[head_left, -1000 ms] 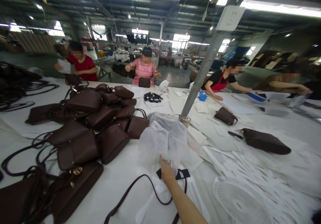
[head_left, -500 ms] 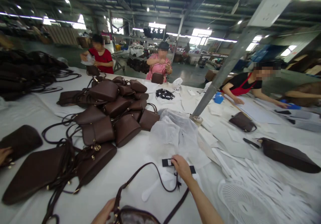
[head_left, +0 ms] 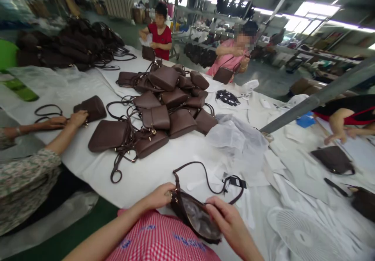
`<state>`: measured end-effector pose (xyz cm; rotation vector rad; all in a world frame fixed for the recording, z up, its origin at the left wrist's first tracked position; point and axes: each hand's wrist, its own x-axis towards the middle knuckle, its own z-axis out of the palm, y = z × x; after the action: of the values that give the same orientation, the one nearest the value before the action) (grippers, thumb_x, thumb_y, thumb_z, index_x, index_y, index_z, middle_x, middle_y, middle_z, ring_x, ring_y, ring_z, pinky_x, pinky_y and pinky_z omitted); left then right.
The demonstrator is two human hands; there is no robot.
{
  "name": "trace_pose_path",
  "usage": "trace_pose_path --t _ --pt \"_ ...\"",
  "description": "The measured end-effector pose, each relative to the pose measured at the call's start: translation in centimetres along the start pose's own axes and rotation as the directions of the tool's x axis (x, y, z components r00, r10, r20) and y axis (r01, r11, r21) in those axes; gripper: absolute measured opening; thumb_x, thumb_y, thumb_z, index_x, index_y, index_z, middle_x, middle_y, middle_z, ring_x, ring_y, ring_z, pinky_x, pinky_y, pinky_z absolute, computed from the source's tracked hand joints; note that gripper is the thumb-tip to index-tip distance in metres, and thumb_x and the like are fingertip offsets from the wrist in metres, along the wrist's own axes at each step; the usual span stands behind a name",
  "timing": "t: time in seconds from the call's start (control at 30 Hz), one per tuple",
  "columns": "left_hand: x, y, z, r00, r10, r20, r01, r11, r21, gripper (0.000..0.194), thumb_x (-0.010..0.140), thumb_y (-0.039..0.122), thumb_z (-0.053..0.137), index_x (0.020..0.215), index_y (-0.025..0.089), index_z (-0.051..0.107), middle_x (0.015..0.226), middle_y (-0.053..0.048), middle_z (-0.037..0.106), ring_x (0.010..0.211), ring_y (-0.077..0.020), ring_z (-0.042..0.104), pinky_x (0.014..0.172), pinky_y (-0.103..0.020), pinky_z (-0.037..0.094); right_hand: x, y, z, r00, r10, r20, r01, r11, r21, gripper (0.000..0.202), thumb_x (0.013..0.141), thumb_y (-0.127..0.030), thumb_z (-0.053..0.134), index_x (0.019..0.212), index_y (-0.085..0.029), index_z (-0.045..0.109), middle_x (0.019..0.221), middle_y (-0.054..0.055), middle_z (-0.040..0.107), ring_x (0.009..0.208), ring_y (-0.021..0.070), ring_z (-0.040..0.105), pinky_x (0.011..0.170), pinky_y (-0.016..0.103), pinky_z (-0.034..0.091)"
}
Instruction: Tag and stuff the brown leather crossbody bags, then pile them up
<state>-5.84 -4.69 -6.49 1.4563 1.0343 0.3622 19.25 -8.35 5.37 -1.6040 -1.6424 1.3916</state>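
Note:
In the head view, a dark brown handbag is tilted against my checked apron, its mouth open on a pale, crinkled inside. My left hand grips its left end, close to the gold strap fittings. At the opposite side, my right hand pinches the edge of the opening between thumb and fingers. The bag's thin strap loops forward over the table, beside a black tag. My palms hide parts of the bag's ends.
A heap of brown handbags lies ahead to the left. Clear plastic sheeting, a white fan and a grey post stand to the right. A co-worker's hands handle another bag at left; others work across the table.
My right hand has left the black tag and come back to the bag's opening. The bag shows more fully now. My view has turned left and down.

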Motion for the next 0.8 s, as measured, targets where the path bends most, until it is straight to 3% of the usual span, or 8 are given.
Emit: trace_pose_path --t 0.07,0.13,0.27,0.37,0.47,0.57,0.8 --pt "0.0 -0.3 -0.1 0.999 -0.014 -0.03 0.01 0.994 -0.11 0.036 0.062 0.013 0.053 0.095 0.016 0.067 0.1 -0.003 0.065 0.097 -0.0206 0.055 0.091 -0.029 0.041 0.9 -0.1 3.4 0.996 -0.06 0.058 0.07 0.98 -0.188 0.029 0.091 -0.04 0.047 0.075 -0.021 0.062 0.069 0.002 0.06 0.066 0.0161 0.054 0.061 0.025 0.039" --pt "0.1 -0.8 0.1 0.998 -0.04 -0.045 0.028 0.971 -0.237 0.04 0.059 0.012 0.054 0.096 0.016 0.068 0.101 -0.003 0.065 0.097 -0.021 0.056 0.088 -0.028 0.042 1.9 -0.1 5.5 0.993 -0.102 0.056 0.116 0.899 -0.421 0.026 0.092 -0.034 0.044 0.079 -0.021 0.063 0.075 0.004 0.062 0.071 0.0172 0.056 0.063 0.026 0.037" --pt "0.6 -1.4 1.1 0.989 -0.134 -0.068 0.087 0.883 -0.462 0.033 0.059 0.018 0.057 0.09 0.013 0.067 0.086 -0.003 0.065 0.079 -0.0179 0.056 0.072 -0.027 0.042 3.7 -0.4 6.9 0.991 -0.08 0.103 0.13 0.653 -0.746 0.023 0.092 -0.027 0.045 0.082 -0.021 0.065 0.079 0.005 0.063 0.068 0.0158 0.058 0.057 0.025 0.032" --pt "1.2 -1.3 1.6 0.979 -0.192 -0.065 0.125 0.824 -0.553 0.023 0.063 0.031 0.061 0.076 0.012 0.064 0.067 0.001 0.057 0.065 -0.0138 0.051 0.062 -0.025 0.038 4.9 -0.4 7.5 0.982 -0.068 0.175 0.183 0.549 -0.816 0.023 0.093 -0.026 0.045 0.085 -0.021 0.066 0.08 0.004 0.064 0.067 0.0142 0.059 0.055 0.025 0.03" --pt "1.9 -1.2 1.8 0.956 -0.287 -0.067 0.208 0.816 -0.539 0.024 0.064 0.039 0.06 0.063 0.014 0.057 0.055 0.005 0.047 0.056 -0.011 0.043 0.054 -0.023 0.031 5.8 0.1 8.3 0.976 -0.067 0.206 0.213 0.478 -0.852 0.023 0.094 -0.024 0.044 0.088 -0.022 0.066 0.081 0.003 0.064 0.07 0.013 0.06 0.055 0.024 0.029" --pt "2.5 -1.2 1.9 0.934 -0.348 -0.076 0.251 0.794 -0.554 0.02 0.061 0.032 0.059 0.054 0.016 0.052 0.051 0.006 0.044 0.052 -0.0102 0.04 0.051 -0.023 0.029 6.3 0.7 8.8 0.98 -0.033 0.194 0.19 0.424 -0.886 0.023 0.094 -0.023 0.046 0.084 -0.021 0.066 0.081 0.002 0.064 0.07 0.0118 0.061 0.055 0.023 0.028" --pt "3.7 -1.4 2.8 0.931 -0.364 0.0 0.295 0.755 -0.586 0.016 0.057 0.024 0.064 0.049 0.015 0.054 0.043 0.006 0.044 0.044 -0.0083 0.038 0.042 -0.022 0.024 6.4 0.8 8.0 0.975 0.065 0.213 0.174 0.377 -0.91 0.019 0.092 -0.022 0.049 0.088 -0.023 0.067 0.082 0.001 0.065 0.068 0.0113 0.062 0.053 0.024 0.026"
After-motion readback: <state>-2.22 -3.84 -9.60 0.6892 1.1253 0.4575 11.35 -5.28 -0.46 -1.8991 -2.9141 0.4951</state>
